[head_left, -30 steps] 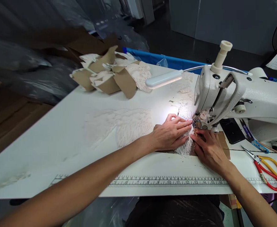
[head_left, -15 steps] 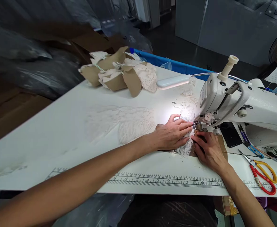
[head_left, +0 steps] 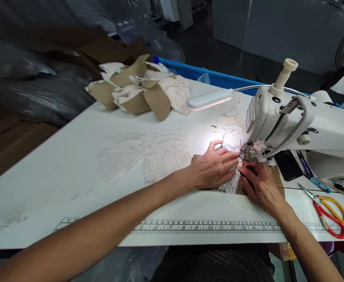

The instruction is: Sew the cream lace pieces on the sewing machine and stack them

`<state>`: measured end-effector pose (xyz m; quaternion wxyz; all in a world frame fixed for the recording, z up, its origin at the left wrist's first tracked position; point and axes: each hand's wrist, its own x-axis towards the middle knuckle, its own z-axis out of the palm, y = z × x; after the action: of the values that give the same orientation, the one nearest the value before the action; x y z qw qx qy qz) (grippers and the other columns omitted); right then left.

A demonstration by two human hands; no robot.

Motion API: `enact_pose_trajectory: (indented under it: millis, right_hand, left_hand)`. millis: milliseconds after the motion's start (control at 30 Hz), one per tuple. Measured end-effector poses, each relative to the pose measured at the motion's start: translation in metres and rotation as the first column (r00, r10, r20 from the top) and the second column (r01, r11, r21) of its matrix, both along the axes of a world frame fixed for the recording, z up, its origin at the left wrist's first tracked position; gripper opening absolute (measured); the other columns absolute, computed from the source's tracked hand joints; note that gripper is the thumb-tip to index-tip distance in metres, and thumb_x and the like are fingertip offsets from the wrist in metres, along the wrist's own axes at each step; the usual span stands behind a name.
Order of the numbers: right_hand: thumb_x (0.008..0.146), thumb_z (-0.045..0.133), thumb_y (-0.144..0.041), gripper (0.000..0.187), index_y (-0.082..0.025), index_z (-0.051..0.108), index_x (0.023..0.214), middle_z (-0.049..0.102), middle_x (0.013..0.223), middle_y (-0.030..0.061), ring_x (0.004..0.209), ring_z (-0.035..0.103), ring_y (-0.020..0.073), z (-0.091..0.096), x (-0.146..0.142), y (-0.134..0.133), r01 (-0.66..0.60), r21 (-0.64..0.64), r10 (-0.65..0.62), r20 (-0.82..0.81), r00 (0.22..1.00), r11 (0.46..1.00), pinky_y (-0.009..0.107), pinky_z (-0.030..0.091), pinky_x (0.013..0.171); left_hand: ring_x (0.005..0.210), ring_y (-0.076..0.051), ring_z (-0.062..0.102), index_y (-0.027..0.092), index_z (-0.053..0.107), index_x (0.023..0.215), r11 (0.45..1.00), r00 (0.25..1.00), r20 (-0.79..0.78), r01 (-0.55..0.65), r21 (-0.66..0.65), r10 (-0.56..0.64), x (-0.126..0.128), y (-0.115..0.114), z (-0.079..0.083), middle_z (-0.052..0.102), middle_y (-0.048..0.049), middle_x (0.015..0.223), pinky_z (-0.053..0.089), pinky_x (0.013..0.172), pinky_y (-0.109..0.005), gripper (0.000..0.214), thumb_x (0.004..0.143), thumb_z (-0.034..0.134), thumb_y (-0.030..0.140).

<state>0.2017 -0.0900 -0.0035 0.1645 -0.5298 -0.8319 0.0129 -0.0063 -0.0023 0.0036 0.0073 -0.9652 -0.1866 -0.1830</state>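
The lace [head_left: 232, 187] lies over a brown sheet [head_left: 278, 181], right by the needle end of the machine [head_left: 256, 113]. The left hand [head_left: 215, 166] rests flat on it, fingers extended and slightly apart. The right hand [head_left: 261, 184] bends its fingers at the lace's edge — whether they pinch, I cannot tell. A lamp [head_left: 211, 100] shines from beyond; scissors [head_left: 332, 213] lie to the right.

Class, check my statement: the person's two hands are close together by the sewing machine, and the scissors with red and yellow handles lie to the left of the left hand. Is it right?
No: the scissors lie to the right of the right hand, as the head view shows. The rest stands.
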Motion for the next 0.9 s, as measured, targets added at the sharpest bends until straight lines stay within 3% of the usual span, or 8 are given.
enact_pose_trajectory:
  millis: [267, 567, 700, 900]
  right_hand:
    - [0.098, 0.04, -0.024, 0.037, -0.018, 0.058, 0.129, 0.055, 0.111, 0.0171, 0.1, 0.049, 0.0304, 0.002, -0.005, 0.005, 0.031, -0.009, -0.03, 0.07, 0.997, 0.999, 0.046, 0.051, 0.081]
    - [0.096, 0.043, -0.025, 0.04, -0.021, 0.054, 0.134, 0.058, 0.111, 0.0182, 0.102, 0.05, 0.0336, -0.002, -0.011, 0.01, 0.122, -0.004, -0.121, 0.128, 0.984, 0.992, 0.043, 0.05, 0.074]
    - [0.097, 0.039, -0.025, 0.04, -0.018, 0.054, 0.133, 0.056, 0.112, 0.018, 0.099, 0.052, 0.0313, -0.005, -0.007, 0.009, 0.092, 0.015, -0.093, 0.068, 0.993, 0.996, 0.045, 0.052, 0.077]
    - [0.097, 0.045, -0.025, 0.038, -0.018, 0.052, 0.134, 0.056, 0.114, 0.0152, 0.103, 0.058, 0.0263, 0.002, 0.017, 0.002, 0.087, -0.045, -0.094, -0.163, 0.982, 0.995, 0.043, 0.056, 0.084]
  left_hand:
    - [0.097, -0.025, 0.062, 0.016, 0.062, 0.113, 0.995, 0.996, -0.006, -0.087, 0.05, 0.087, 0.005, 0.0, 0.0, 0.069, -0.012, 0.117, 0.037, 0.103, -0.057, 0.032, 0.1, 0.036, 0.028]
    - [0.094, -0.025, 0.063, 0.015, 0.064, 0.103, 0.981, 0.987, -0.006, -0.161, 0.105, 0.163, 0.011, 0.001, -0.001, 0.07, -0.0101, 0.093, 0.043, 0.097, -0.053, 0.032, 0.102, 0.037, 0.03]
    - [0.097, -0.024, 0.062, 0.015, 0.063, 0.105, 0.984, 0.985, 0.004, -0.172, 0.056, 0.172, 0.011, 0.002, -0.004, 0.069, -0.0115, 0.101, 0.046, 0.094, -0.048, 0.031, 0.103, 0.038, 0.032]
    - [0.098, -0.025, 0.062, 0.013, 0.061, 0.112, 0.978, 0.97, 0.139, -0.205, 0.031, 0.199, 0.0, 0.008, 0.002, 0.065, -0.0158, 0.116, 0.05, 0.083, -0.044, 0.032, 0.103, 0.037, 0.032]
